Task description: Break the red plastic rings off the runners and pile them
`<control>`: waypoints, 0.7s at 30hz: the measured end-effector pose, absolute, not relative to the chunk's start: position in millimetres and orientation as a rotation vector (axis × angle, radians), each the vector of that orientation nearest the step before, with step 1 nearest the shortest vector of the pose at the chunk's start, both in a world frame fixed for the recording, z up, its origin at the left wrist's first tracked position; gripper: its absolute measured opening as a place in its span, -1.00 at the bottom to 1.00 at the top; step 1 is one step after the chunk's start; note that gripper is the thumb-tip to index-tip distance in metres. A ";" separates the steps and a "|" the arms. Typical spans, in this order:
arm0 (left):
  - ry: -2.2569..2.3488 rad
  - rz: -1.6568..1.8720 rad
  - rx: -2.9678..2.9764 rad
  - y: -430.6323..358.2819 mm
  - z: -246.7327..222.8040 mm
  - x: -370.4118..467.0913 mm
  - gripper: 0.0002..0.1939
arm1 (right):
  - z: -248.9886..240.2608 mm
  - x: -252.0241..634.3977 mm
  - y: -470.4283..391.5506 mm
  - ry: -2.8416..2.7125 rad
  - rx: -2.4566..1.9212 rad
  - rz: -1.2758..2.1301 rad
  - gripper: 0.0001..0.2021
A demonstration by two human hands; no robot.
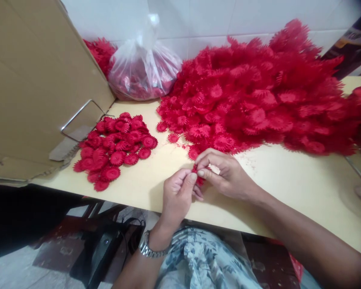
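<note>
Pale tabletop (141, 184) supported the work. Near its front edge, my left hand (177, 194) and right hand (230, 176), fingers curled, pinched one red fringed piece (199, 180) between thumbs and fingertips. Farther left lay a small pile (117, 146); along the rear edge sat a tied plastic bag (146, 74) and, right of it, a larger heap (258, 100).

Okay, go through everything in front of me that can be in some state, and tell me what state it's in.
Left hand: pinching
Right hand: pinching
Red piece: held between both hands
Plastic bag: bunched closed, filled
Large heap: loose, spread out
Small pile: loose
Cardboard: standing, edge ragged
Watch: worn
</note>
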State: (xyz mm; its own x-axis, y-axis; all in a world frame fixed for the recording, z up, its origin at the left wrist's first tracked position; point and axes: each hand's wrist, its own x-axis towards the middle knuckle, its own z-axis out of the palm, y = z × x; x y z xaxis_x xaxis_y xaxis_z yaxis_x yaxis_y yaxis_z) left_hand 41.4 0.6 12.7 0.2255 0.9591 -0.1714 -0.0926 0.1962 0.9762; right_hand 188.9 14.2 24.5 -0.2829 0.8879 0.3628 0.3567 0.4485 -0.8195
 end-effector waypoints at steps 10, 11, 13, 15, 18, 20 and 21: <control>1.041 0.940 1.150 -3.1 15.2 36.1 -0.71 | 32.7 203.4 19.4 -1.743 -1.167 0.465 -0.87; 1.031 0.944 1.120 -3.6 13.8 34.5 -0.71 | 33.2 209.9 21.9 -1.697 -1.219 0.356 -0.88; 1.006 0.947 1.049 -3.3 11.8 31.9 -0.73 | 32.7 222.5 27.3 -1.679 -1.331 0.126 -0.88; 0.986 0.951 0.986 -1.5 11.8 30.9 -0.75 | 31.0 231.0 31.6 -1.743 -1.442 -0.085 -0.89; 0.971 0.969 0.952 2.1 13.5 32.4 -0.76 | 30.4 230.2 32.4 -1.764 -1.485 -0.266 -0.91; 0.956 0.981 0.950 3.5 13.6 34.6 -0.77 | 32.6 221.3 28.2 -1.797 -1.359 -0.108 -0.89; 0.940 0.988 0.950 3.9 12.9 35.7 -0.78 | 34.1 215.5 25.2 -1.843 -1.276 0.073 -0.89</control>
